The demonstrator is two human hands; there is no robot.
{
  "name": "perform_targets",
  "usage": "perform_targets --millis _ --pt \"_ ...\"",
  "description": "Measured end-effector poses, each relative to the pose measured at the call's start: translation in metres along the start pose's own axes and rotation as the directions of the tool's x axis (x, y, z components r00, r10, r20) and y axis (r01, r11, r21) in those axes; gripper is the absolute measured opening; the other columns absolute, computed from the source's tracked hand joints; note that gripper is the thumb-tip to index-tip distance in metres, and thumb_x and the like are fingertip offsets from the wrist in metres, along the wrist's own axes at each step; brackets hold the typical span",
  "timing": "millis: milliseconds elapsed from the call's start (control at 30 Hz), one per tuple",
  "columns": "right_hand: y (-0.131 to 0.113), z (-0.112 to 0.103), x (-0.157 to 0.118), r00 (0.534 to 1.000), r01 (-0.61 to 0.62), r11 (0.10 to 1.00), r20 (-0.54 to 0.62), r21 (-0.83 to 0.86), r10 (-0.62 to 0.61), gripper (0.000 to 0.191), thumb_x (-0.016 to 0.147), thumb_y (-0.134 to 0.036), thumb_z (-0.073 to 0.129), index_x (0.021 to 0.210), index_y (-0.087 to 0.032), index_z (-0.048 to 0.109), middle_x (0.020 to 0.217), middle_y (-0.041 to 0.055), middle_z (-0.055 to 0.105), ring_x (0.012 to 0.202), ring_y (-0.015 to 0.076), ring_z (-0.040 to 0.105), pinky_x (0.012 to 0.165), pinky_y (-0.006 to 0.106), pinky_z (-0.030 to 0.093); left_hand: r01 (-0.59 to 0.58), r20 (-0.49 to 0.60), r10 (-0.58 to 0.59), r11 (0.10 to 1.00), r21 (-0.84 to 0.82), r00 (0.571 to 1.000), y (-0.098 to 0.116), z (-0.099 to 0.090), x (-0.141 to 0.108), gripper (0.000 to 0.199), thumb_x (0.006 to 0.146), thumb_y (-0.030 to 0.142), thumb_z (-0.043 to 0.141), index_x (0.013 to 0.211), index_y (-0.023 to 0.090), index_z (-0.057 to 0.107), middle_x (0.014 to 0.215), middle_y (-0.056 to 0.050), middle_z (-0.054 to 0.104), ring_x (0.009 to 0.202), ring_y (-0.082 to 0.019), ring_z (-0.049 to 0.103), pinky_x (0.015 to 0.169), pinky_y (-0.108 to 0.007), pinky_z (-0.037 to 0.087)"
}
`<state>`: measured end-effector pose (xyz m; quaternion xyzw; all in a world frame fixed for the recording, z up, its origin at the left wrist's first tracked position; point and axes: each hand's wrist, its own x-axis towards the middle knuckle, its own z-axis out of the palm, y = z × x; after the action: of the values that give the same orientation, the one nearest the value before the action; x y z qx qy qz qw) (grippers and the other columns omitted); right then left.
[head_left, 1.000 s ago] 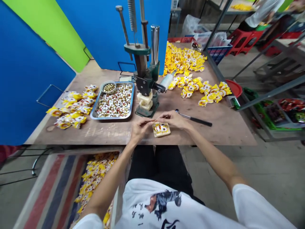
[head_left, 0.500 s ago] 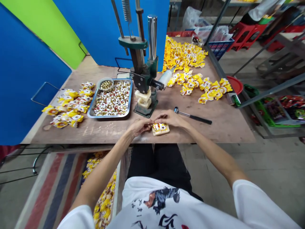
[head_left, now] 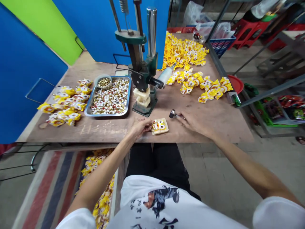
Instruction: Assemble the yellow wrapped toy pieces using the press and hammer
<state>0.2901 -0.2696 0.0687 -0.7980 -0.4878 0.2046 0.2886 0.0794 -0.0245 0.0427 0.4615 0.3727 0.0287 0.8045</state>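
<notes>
A yellow-and-white plastic animal face with an eye showing lies on a small cream block near the table's front edge. My left hand pinches the face at its left side, fingers closed. To the right, my right hand is closed round the handle of a small hammer, whose dark head points left; most of the handle is hidden under the hand. Behind the block stands a green hand press with cream jaws.
A metal tray of small white-and-gold pieces holds a bowl of gold beads. Yellow faces lie at left, and a large yellow heap is at back right. A glue-like bottle lies beside the press. A metal frame borders the right.
My right hand has left the yellow face, moved right and taken hold of the hammer. My left hand stays at the face, which now shows more fully on its block.
</notes>
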Motion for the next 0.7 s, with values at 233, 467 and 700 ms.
perform_targets --millis 233,467,700 --pt "-0.080 0.018 -0.006 0.892 0.124 0.992 -0.432 -0.039 -0.128 0.039 0.112 -0.042 0.056 0.145 -0.030 0.074 0.132 0.0122 0.079 0.123 0.0325 0.076 0.107 0.047 0.062 0.049 0.002 -0.049 0.998 -0.050 0.999 0.002 0.001 -0.001 0.029 0.054 0.024 0.093 0.063 0.015 0.066 0.066 -0.001 0.064 0.062 -0.009 0.058 0.058 -0.021 0.052" --pt "-0.045 0.021 -0.003 0.905 0.047 0.997 -0.421 -0.063 -0.069 0.034 0.109 -0.034 0.059 0.135 -0.027 0.080 0.123 0.0111 0.080 0.109 0.0299 0.076 0.102 0.044 0.061 -0.020 0.061 0.021 1.000 -0.018 0.998 -0.003 -0.002 -0.004 0.035 0.061 0.031 0.097 0.069 0.017 0.066 0.068 -0.002 0.066 0.060 -0.010 0.058 0.060 -0.023 0.048" --pt "0.003 0.016 0.009 0.982 -0.048 0.990 -0.189 -0.136 0.021 0.030 0.110 -0.041 0.063 0.118 -0.020 0.082 0.112 0.0131 0.073 0.102 0.0278 0.071 0.093 0.042 0.058 -0.434 0.263 0.361 0.844 0.316 0.895 -0.019 -0.013 -0.014 0.062 0.063 0.042 0.107 0.114 0.021 0.079 0.092 -0.002 0.071 0.071 -0.013 0.059 0.062 -0.024 0.045"
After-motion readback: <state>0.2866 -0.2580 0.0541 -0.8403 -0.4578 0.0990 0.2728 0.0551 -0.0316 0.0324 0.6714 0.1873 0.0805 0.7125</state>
